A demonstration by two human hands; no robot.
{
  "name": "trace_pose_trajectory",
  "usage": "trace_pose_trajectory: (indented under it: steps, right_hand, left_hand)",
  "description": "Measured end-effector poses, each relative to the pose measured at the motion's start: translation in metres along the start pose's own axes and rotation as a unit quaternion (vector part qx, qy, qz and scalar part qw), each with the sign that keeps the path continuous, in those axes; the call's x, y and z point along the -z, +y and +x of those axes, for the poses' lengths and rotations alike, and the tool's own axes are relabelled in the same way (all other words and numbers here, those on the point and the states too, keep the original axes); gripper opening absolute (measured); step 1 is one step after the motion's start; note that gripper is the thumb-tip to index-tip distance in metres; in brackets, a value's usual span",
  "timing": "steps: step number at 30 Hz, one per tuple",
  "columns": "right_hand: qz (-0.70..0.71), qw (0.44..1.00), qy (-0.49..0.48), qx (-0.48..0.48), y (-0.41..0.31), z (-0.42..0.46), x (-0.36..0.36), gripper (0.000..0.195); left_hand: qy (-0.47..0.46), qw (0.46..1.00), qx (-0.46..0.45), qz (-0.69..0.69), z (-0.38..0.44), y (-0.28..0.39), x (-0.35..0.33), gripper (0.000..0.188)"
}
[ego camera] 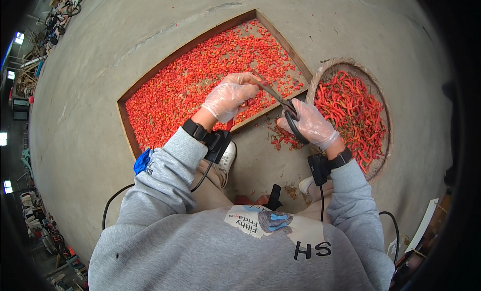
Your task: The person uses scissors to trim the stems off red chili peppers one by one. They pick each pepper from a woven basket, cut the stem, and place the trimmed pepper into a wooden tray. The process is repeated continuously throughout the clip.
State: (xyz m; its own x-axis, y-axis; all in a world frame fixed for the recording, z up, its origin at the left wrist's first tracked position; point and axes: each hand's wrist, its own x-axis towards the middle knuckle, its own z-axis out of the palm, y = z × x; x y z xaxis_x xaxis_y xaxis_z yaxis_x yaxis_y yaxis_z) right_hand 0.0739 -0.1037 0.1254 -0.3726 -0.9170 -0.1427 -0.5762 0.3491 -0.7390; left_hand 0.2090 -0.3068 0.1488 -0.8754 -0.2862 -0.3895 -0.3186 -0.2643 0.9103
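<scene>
My left hand [235,95], in a clear plastic glove, holds red chili peppers [248,102] above a shallow wooden tray [278,35]. Cut red chili pieces [195,76] are spread over the tray's bottom. My right hand [310,122], also gloved, grips a pair of scissors [282,99] with black handles. The blades reach towards the fingers of my left hand, beside a chili; whether they touch it I cannot tell. To the right a round woven basket [385,99] holds whole red chilies [349,114] with green stems. Its rim lies close to the tray's right corner.
A small heap of red chilies and stems [283,137] lies on the concrete floor [82,88] between tray and basket. My shoes [226,159] stand just before the tray. Black cables [112,199] run from the wrist devices. Assorted stored items line the far left.
</scene>
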Motion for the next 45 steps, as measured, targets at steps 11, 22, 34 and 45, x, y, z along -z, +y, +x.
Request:
trace_pose_trajectory:
  steps: [11,22,34,45]
  right_hand:
    - [0.108,0.994,0.005,-0.028,-0.002,-0.001,0.002,0.043]
    - [0.125,0.992,0.022,0.003,0.012,0.000,-0.017,0.042]
    - [0.147,0.987,0.065,0.002,-0.002,0.001,-0.024,0.044]
    - [0.191,0.980,0.035,-0.034,-0.012,0.000,-0.021,0.027]
  left_hand:
    - [0.040,0.997,0.002,-0.060,0.003,-0.004,0.001,0.016]
    - [-0.009,0.984,-0.027,-0.179,0.006,-0.004,0.002,0.015]
    - [-0.043,0.972,-0.015,-0.229,0.008,-0.009,-0.003,0.011]
    - [0.010,0.974,-0.011,-0.226,0.010,-0.010,-0.004,0.013]
